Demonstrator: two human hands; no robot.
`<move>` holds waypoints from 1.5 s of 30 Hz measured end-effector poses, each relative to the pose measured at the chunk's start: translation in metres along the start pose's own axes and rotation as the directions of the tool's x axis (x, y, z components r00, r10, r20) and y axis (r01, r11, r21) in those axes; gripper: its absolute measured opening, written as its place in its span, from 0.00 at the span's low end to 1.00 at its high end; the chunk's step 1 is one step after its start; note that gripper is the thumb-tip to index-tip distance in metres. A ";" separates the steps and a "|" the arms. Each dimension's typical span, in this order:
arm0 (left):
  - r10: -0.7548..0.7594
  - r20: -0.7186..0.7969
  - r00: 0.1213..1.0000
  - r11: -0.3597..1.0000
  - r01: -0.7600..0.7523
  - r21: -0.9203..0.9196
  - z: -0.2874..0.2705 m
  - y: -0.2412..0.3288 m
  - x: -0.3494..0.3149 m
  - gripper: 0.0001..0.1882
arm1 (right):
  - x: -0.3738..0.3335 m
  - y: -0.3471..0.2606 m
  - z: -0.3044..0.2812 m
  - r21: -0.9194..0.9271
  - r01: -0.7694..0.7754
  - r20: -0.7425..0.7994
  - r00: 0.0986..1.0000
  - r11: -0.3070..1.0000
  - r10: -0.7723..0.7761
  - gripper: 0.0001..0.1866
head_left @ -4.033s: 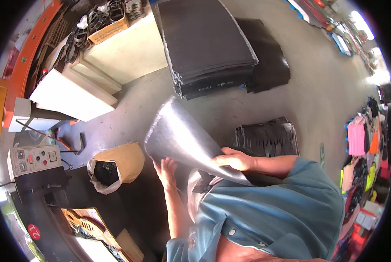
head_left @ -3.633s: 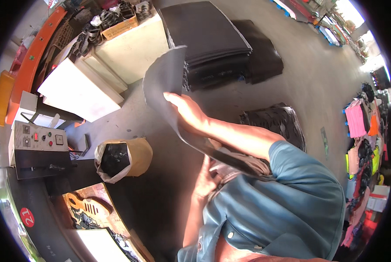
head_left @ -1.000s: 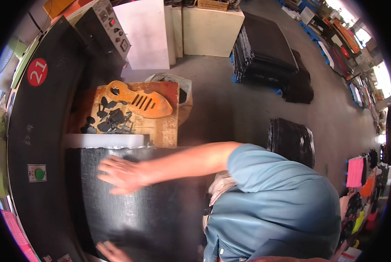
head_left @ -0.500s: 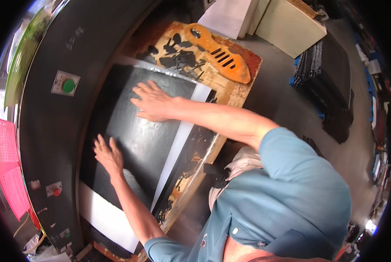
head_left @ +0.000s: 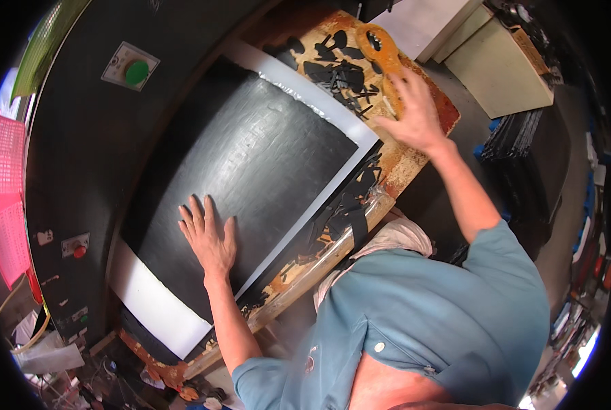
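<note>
A large black sheet point(head_left: 251, 150), smooth and slightly shiny, lies over a white sheet point(head_left: 160, 304) whose edges show around it. My left hand point(head_left: 210, 239) rests flat on the near part of the black sheet, fingers spread. Over at the far right corner of the worktable point(head_left: 404, 171), my right hand point(head_left: 418, 116) reaches with fingers apart over an orange sole-shaped cutting die point(head_left: 387, 60). The hand covers the die's lower part, and whether they touch I cannot tell. Black offcuts point(head_left: 346, 75) lie beside the die.
A dark machine panel point(head_left: 80, 178) with a green button point(head_left: 136, 72) and a red button point(head_left: 79, 251) stands along the left. Pink baskets point(head_left: 5, 198) hang beyond it. Stacked black sheets point(head_left: 520, 171) and a pale box point(head_left: 503, 75) stand to the right.
My right hand has left the black sheet and moved right to the orange die. My left hand is still on the sheet, now nearer its right edge. The view has shifted.
</note>
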State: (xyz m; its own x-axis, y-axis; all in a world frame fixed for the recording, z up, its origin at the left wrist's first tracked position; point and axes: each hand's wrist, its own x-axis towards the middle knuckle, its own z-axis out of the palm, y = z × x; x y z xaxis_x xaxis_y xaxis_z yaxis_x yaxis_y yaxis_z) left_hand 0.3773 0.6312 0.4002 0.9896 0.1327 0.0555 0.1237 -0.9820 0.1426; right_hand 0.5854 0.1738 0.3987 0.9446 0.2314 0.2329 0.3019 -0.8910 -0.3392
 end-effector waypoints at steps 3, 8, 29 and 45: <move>0.026 -0.013 1.000 1.000 -0.026 -0.009 0.000 -0.004 -0.005 0.38 | -0.015 0.047 -0.004 -0.008 0.094 0.129 0.987 0.996 -0.092 0.56; 0.041 -0.063 0.997 0.998 -0.043 -0.038 -0.001 -0.003 -0.001 0.39 | -0.021 0.070 0.001 0.015 0.036 0.091 0.995 0.999 -0.037 0.57; 0.037 -0.123 0.992 0.994 -0.049 -0.094 0.000 -0.004 0.005 0.37 | -0.015 -0.136 0.022 0.468 0.121 0.212 0.946 0.875 -0.244 0.51; -0.003 -0.140 0.990 0.985 -0.021 -0.171 0.007 0.011 0.025 0.33 | -0.004 -0.119 0.032 0.284 0.346 0.117 0.913 0.894 -0.390 0.49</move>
State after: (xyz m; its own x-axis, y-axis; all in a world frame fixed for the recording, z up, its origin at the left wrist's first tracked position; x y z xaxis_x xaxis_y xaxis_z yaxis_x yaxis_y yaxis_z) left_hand 0.4037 0.6229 0.3966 0.9693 0.1530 0.1924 0.0884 -0.9472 0.3082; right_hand 0.5502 0.2919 0.4089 0.7600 0.6044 0.2389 0.6332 -0.6058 -0.4818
